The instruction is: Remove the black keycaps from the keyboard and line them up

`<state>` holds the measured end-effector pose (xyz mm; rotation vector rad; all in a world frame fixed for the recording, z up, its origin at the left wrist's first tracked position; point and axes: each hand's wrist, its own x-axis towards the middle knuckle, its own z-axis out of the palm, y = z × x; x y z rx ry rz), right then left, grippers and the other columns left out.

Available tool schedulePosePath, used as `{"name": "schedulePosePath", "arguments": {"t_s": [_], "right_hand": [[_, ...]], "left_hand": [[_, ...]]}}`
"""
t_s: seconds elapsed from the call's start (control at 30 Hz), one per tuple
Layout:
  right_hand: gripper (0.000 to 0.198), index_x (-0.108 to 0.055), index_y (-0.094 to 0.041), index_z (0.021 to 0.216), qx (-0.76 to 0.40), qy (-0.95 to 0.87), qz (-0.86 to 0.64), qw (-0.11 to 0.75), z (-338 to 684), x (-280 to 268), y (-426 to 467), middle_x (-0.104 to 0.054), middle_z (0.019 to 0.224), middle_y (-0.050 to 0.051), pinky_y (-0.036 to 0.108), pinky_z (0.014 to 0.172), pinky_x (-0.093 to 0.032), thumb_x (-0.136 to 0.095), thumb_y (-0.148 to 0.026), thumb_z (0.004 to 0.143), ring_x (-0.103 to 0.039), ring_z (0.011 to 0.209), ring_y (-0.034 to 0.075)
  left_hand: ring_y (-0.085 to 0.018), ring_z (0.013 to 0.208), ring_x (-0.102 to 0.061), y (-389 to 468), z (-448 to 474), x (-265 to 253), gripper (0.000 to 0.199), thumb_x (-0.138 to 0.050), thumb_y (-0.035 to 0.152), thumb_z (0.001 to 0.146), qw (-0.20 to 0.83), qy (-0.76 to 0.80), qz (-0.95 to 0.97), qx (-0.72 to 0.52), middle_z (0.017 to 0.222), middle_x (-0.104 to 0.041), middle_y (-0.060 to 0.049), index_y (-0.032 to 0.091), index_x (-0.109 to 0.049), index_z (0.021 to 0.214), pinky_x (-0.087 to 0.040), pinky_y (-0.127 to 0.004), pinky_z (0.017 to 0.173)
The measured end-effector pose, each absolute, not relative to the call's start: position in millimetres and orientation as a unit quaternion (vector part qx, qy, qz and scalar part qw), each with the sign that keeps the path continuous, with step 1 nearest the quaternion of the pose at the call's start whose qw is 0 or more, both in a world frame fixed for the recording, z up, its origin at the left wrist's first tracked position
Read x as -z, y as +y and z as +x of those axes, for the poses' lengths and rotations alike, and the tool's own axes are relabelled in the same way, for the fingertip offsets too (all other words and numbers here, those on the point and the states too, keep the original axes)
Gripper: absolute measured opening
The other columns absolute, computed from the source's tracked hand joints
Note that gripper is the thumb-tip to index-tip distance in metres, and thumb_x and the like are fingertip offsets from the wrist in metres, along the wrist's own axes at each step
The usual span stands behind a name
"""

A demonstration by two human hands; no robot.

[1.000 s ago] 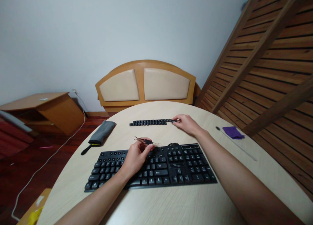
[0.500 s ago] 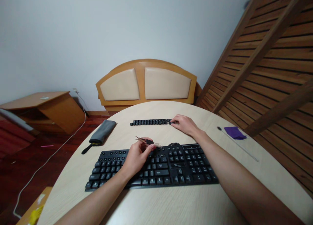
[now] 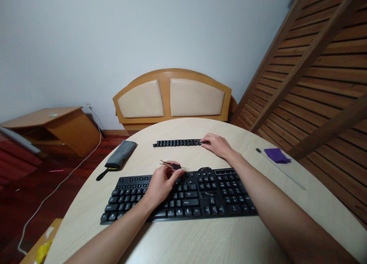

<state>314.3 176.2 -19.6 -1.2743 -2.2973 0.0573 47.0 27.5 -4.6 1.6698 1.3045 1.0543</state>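
A wire keycap puller [image 3: 175,166] with a dark middle is pinched in my left hand [image 3: 163,182], which rests over the upper middle of the black keyboard [image 3: 189,210]. Switch sockets without caps show along the keyboard's upper left rows. Farther back, loose black keycaps [image 3: 177,143] stand in two close rows on the table. My right hand [image 3: 216,144] reaches to the right end of those rows, its fingertips closed on a keycap [image 3: 201,143] that the fingers partly cover.
A grey cloth pouch [image 3: 122,155] with a black loop lies on the left of the round table [image 3: 218,241]. On the right are a folded purple cloth [image 3: 276,156] and a thin brush [image 3: 279,168]. A slatted wooden screen [image 3: 323,76] stands beyond the right edge.
The keycap at my right fingertips has shifted slightly, closing the small gap to the row's end. My left hand with the puller stays nearly still.
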Motion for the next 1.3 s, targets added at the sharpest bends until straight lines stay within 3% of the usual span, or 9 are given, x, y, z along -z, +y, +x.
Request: {"name": "schedulePosePath", "arguments": {"t_s": [0.37, 0.63, 0.83, 0.97, 1.07, 1.3], "right_hand": [[0.018, -0.072, -0.026, 0.102, -0.033, -0.845, -0.470, 0.255, 313, 19, 176, -0.069, 0.101, 0.002, 0.027, 0.071, -0.045, -0.066, -0.028, 0.086, -0.063, 0.087, 0.018], [0.019, -0.070, -0.024, 0.103, -0.014, -0.828, -0.482, 0.285, 315, 6, 171, -0.069, 0.103, 0.003, 0.028, 0.072, -0.044, -0.065, -0.031, 0.086, -0.063, 0.085, 0.018], [0.019, -0.074, -0.023, 0.094, -0.097, -0.846, -0.466, 0.239, 305, -40, 145, -0.073, 0.094, 0.006, 0.030, 0.071, -0.045, -0.062, -0.036, 0.088, -0.063, 0.079, 0.020], [0.025, -0.074, -0.023, 0.095, -0.167, -0.883, -0.394, 0.193, 295, -49, 101, -0.073, 0.097, 0.006, 0.031, 0.081, -0.047, -0.056, -0.040, 0.091, -0.065, 0.089, 0.022], [0.029, -0.070, -0.022, 0.109, -0.180, -0.901, -0.356, 0.169, 295, -40, 68, -0.070, 0.111, 0.007, 0.036, 0.093, -0.045, -0.058, -0.041, 0.090, -0.061, 0.105, 0.024], [0.037, -0.061, -0.023, 0.123, -0.181, -0.891, -0.366, 0.200, 297, -14, 28, -0.065, 0.118, 0.008, 0.041, 0.099, -0.042, -0.060, -0.037, 0.089, -0.055, 0.113, 0.025]], "left_hand": [[-0.021, 0.080, -0.069, 27, 48, 4, 0.029, -0.059, 0.039, 0.088, 0.374, 0.516, 0.655, -0.406, 0.089, -0.073, -0.010, 0.012, -0.065, 0.098, -0.054, -0.034, 0.074], [-0.019, 0.069, -0.065, 23, 49, 0, 0.030, -0.060, 0.035, 0.087, 0.358, 0.499, 0.698, -0.369, 0.079, -0.072, -0.006, 0.012, -0.064, 0.107, -0.049, -0.030, 0.063], [-0.017, 0.071, -0.063, 21, 47, -3, 0.025, -0.059, 0.037, 0.089, 0.321, 0.474, 0.741, -0.350, 0.102, -0.071, -0.008, 0.015, -0.068, 0.098, -0.049, -0.030, 0.065], [-0.020, 0.083, -0.066, 21, 46, -3, 0.024, -0.057, 0.037, 0.090, 0.305, 0.452, 0.762, -0.349, 0.107, -0.071, -0.008, 0.016, -0.069, 0.092, -0.051, -0.032, 0.077], [-0.021, 0.087, -0.067, 22, 47, -2, 0.022, -0.057, 0.036, 0.090, 0.294, 0.441, 0.775, -0.345, 0.105, -0.072, -0.007, 0.017, -0.068, 0.091, -0.051, -0.033, 0.084], [-0.022, 0.083, -0.069, 15, 50, -8, 0.020, -0.054, 0.035, 0.093, 0.244, 0.444, 0.803, -0.313, 0.099, -0.074, -0.005, 0.019, -0.066, 0.093, -0.049, -0.031, 0.077]]}}
